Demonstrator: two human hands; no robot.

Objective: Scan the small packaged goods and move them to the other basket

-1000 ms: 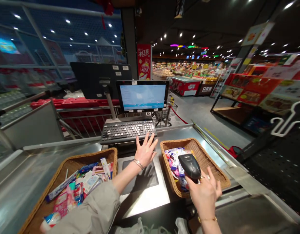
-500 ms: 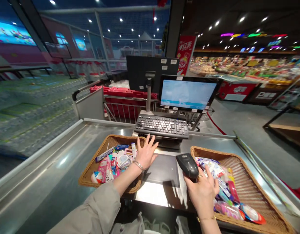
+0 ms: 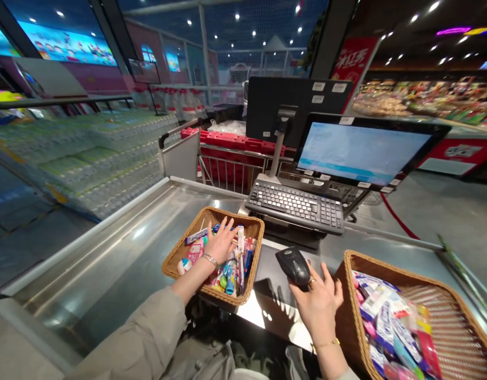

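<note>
My left hand (image 3: 220,241) is over the left wicker basket (image 3: 172,262), its fingers spread above the packaged goods. Toothbrush-like packs, small boxes and a blue tube-shaped item (image 3: 230,277) lie in that basket, partly covered by the hand. Whether the fingertips touch any item, I cannot tell. In my right hand (image 3: 318,303) is a black barcode scanner (image 3: 293,265), its head pointing left and away from me. Some fingers of this hand stick out to the right, and the scanner's handle is hidden by the palm. To the right stands a second wicker basket (image 3: 471,316) with several colourful packets (image 3: 386,316).
A black keyboard (image 3: 294,205) sits behind the baskets, below a lit monitor (image 3: 360,150) and a dark screen back (image 3: 297,108). The metal counter (image 3: 120,264) has a raised edge. Beyond it stand a shopping cart (image 3: 227,171) and stacked bottle packs (image 3: 109,142).
My left hand has moved left, from beside the left basket to over its contents. The scanner stays in my right hand. The view has turned left.
</note>
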